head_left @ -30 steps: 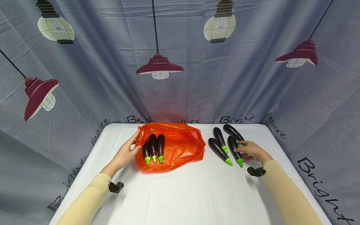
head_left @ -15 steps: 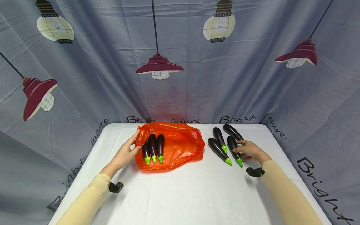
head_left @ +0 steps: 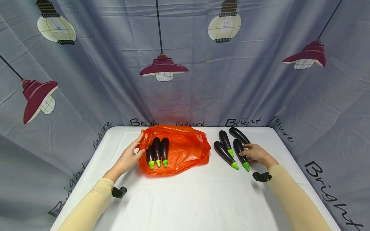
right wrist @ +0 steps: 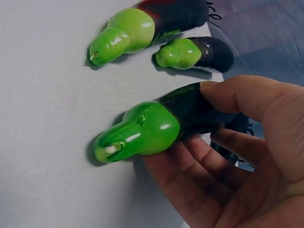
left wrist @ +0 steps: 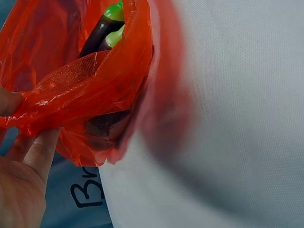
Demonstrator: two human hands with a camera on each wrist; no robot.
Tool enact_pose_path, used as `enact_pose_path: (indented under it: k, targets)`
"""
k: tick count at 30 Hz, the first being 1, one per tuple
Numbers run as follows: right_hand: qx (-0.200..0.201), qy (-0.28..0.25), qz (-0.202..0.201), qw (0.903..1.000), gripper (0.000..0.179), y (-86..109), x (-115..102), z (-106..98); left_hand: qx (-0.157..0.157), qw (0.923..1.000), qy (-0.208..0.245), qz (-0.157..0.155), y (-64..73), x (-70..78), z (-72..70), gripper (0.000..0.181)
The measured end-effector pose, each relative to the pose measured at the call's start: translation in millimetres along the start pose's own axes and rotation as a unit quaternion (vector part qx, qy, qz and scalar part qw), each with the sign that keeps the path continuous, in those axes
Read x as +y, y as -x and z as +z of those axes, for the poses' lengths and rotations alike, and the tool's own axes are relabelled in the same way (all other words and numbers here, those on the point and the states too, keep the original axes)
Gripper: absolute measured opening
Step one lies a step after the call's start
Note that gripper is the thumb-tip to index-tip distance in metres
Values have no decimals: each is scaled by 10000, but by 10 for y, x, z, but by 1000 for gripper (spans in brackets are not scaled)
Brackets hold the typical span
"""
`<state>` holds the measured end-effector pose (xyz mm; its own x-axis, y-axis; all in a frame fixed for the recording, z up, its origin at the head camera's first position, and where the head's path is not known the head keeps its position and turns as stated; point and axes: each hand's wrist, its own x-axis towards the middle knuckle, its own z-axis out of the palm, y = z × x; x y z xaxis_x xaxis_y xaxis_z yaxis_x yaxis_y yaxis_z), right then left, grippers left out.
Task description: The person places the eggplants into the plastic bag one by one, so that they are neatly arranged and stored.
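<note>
An orange-red plastic bag [head_left: 189,149] lies with its mouth spread on the white table. Three dark eggplants [head_left: 164,149] with green stem ends sit in its left part. My left hand [head_left: 129,158] pinches the bag's left rim between thumb and fingers; in the left wrist view the thin film [left wrist: 71,95] bunches there. At the right, my right hand [head_left: 260,155] holds an eggplant [head_left: 238,149], thumb on one side and fingers curled beneath. Its green cap [right wrist: 152,128] faces the right wrist camera, and its stem end appears to touch the table.
Beside the held eggplant lie three more: a front one [head_left: 224,152], a middle one [head_left: 225,138] and a back one [head_left: 238,134] near the table's far edge. A grey printed curtain [head_left: 185,96] hangs behind the white table [head_left: 185,202]. Each wrist carries a black camera mount [head_left: 119,192].
</note>
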<state>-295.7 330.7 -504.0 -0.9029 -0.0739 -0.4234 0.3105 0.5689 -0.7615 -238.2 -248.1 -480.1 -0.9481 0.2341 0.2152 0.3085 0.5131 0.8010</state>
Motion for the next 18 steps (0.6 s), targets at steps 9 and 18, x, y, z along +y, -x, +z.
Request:
enact_pose_path:
  k: [9,18]
  targets:
    - [133,-224,-187,9995,78,51,-23,-54,-2,10000,-5,6,4,25,-2,78]
    - [391,-564,8,9976,79,26,-11,-79,-44,10000,-56,-26,-4,24,-8,78]
